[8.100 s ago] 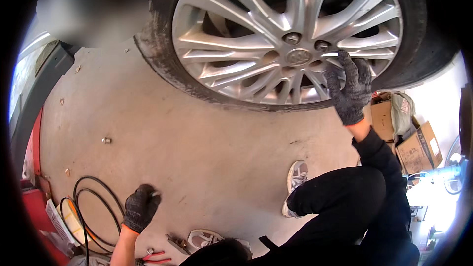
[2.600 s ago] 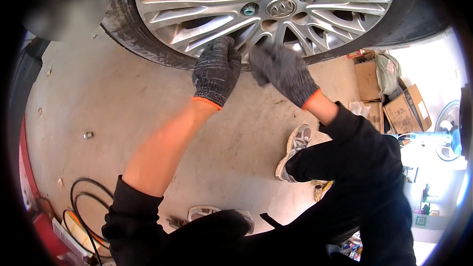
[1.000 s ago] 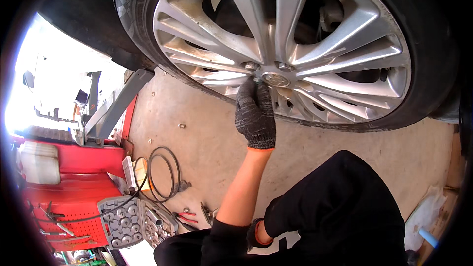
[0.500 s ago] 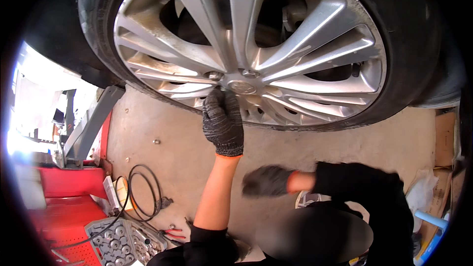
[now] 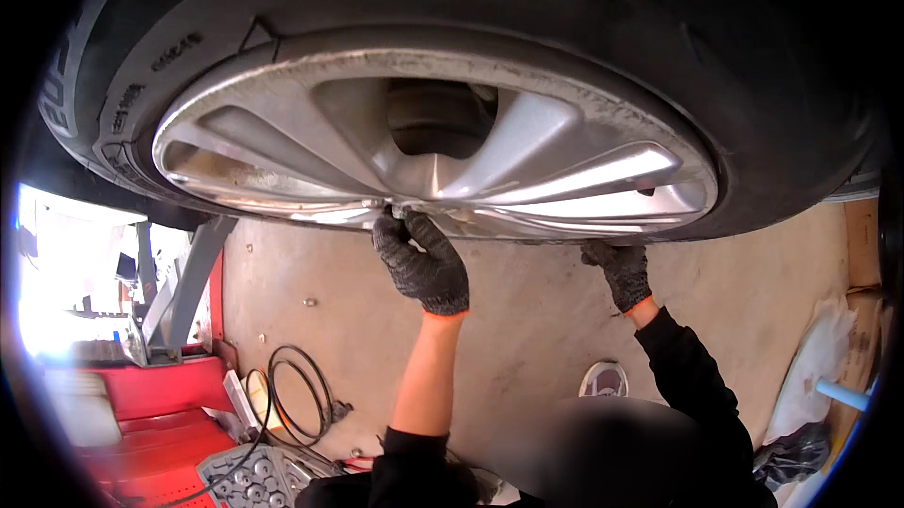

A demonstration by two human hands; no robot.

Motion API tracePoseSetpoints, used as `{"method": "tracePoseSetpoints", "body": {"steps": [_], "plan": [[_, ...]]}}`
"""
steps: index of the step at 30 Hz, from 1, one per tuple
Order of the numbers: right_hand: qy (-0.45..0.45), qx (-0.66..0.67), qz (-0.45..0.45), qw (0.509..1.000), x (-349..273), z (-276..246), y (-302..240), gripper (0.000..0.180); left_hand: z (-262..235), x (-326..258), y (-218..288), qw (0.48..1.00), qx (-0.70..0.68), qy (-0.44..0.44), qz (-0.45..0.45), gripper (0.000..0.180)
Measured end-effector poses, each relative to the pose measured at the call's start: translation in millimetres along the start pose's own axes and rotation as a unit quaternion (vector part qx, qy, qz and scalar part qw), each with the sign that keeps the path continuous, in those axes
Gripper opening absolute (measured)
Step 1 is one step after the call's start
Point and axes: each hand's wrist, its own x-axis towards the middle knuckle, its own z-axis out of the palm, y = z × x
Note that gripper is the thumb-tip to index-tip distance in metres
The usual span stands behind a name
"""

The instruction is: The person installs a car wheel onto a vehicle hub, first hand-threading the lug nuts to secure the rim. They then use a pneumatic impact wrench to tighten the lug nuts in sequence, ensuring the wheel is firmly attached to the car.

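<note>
Left grip (image 5: 426,263) touches the silver wheel (image 5: 532,136); right grip (image 5: 621,274) is beside the tyre (image 5: 565,14).

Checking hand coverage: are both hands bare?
No, the left hand and right hand each wear a dark knitted glove with an orange cuff.

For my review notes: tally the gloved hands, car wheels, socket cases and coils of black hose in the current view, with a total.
Left hand and right hand, both gloved: 2
Car wheel: 1
Socket case: 1
Black hose coil: 1
Total: 5
</note>
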Motion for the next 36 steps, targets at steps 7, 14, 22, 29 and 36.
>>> {"method": "tracePoseSetpoints", "body": {"steps": [7,14,22,29,36], "plan": [[0.01,-0.018,-0.006,1.0,-4.4,2.2,-6.5,0.022,-21.1,8.9,30.7,0.872,-0.347,-0.028,-0.344,0.023],[0.007,-0.019,0.006,1.0,-3.6,3.1,-9.8,0.03,-16.6,12.3,34.9,0.866,-0.33,-0.022,-0.375,0.018],[0.015,0.011,0.005,1.0,0.5,1.3,-5.4,0.036,-14.8,10.1,9.2,0.999,-0.023,-0.005,-0.029,0.022],[0.019,-0.011,0.014,1.0,-8.0,1.8,-10.3,0.03,-18.8,6.5,19.3,0.948,-0.189,-0.036,-0.254,0.022],[0.042,-0.025,-0.008,0.999,-9.4,6.0,-6.3,0.027,-16.9,3.0,23.6,0.917,-0.234,-0.048,-0.32,0.023]]}}
